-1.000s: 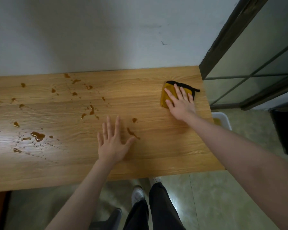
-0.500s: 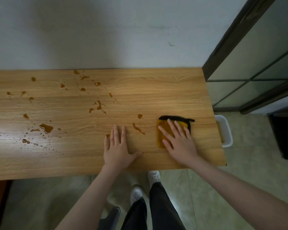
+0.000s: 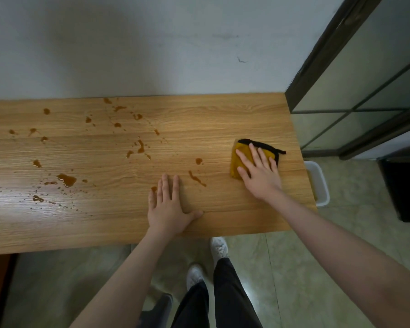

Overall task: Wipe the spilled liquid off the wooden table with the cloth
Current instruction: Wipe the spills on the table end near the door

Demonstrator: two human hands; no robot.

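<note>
Wooden table [image 3: 234,119]: long rectangular top, pale oak-look grain running lengthwise, smooth and faintly glossy, with a bright sheen patch toward the left. Cut off at the left frame edge; far edge flush against a matt white wall [image 3: 152,43].

Spilled liquid [image 3: 66,179]: amber-brown, in scattered drops and streaks, too many small specks to count. Largest puddle left of centre; a thin streak [image 3: 197,178] and one round drop [image 3: 198,161] between the two hands; one drop partly hidden under the left fingertips.

One cloth [image 3: 240,159]: mustard-yellow, soft, folded to a rough square, trimmed in black along its far edge with a short black tail poking right. Lying on the table's right end, near the right edge; mostly covered by the right hand [image 3: 260,176], palm down, fingers flat and slightly spread on top of it, not gripping.

Left hand [image 3: 168,207]: flat on bare wood near the front edge, four fingers close together, thumb splayed out to the right.

Two bare forearms, two dark trouser legs, two white shoes [image 3: 219,248] on a greenish glossy floor. One white plastic bin [image 3: 321,185] beyond the table's right end, half hidden by it. Dark-framed glass partition [image 3: 365,79] at right, cut off.
</note>
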